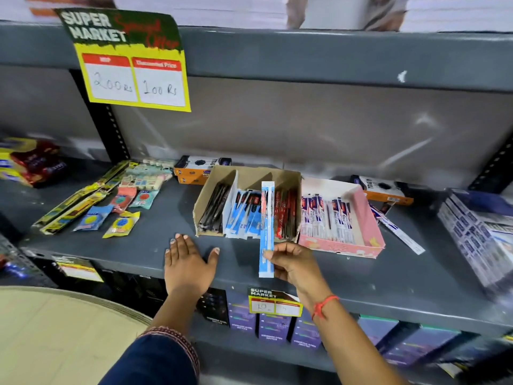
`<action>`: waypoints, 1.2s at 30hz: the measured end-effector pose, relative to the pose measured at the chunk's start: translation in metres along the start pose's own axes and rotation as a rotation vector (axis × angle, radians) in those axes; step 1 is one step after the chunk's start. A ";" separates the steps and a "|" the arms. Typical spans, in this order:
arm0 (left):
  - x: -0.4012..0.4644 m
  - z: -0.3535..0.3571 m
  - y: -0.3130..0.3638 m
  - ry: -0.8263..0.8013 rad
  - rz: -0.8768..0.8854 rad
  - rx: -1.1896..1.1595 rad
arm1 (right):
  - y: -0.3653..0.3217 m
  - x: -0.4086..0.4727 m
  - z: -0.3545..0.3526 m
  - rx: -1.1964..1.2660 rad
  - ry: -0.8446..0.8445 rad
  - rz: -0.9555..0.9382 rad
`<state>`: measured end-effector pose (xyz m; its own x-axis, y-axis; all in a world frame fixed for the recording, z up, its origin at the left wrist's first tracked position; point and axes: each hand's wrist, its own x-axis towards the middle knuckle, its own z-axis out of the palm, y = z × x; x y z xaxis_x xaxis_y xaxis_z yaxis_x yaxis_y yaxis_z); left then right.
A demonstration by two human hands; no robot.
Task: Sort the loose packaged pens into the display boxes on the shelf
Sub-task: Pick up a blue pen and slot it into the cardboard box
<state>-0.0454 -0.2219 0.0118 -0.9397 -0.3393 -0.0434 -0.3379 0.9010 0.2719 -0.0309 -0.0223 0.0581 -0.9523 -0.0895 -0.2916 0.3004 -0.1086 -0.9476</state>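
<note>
The blue pen (pixel 267 229) stands nearly upright in its long packet, pinched low down by the right hand (pixel 294 263), so most of its length rises free above the grip and its top crosses in front of the brown box (pixel 247 202). That box has three slots: black pens on the left, blue ones in the middle, red ones on the right, and the held packet hangs about over the line between blue and red. The likeliest slip, as I judge it, is a wrong slot: held so low, the top may sway and tip in among the red. The blue slot also looks crowded, with packets leaning and poking past the front edge, so a push could snag or nudge some out onto the shelf (pixel 155 229). The left hand (pixel 188 263) lies flat and spread on the shelf just before the box, holding nothing (it steadies nothing either, so the light box may slide back). To the right, touching the brown box, the pink box (pixel 369 234) holds white packets, and one loose pen (pixel 399 232) lies beside it, not yet sorted.
</note>
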 end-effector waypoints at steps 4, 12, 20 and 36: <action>0.002 0.003 -0.001 0.058 0.013 -0.005 | -0.004 0.015 0.019 -0.071 0.086 -0.036; 0.006 0.009 -0.004 0.127 0.026 -0.046 | -0.017 0.070 0.073 -0.333 0.226 -0.071; 0.006 0.011 -0.004 0.141 0.031 -0.071 | -0.027 0.096 0.081 -0.653 0.303 -0.060; 0.001 0.007 -0.001 0.074 0.037 -0.018 | -0.027 0.062 0.082 -0.791 0.324 -0.391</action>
<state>-0.0469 -0.2212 0.0052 -0.9448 -0.3255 0.0383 -0.3013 0.9087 0.2890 -0.0941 -0.1060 0.0762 -0.9821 0.1044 0.1570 -0.0540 0.6421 -0.7647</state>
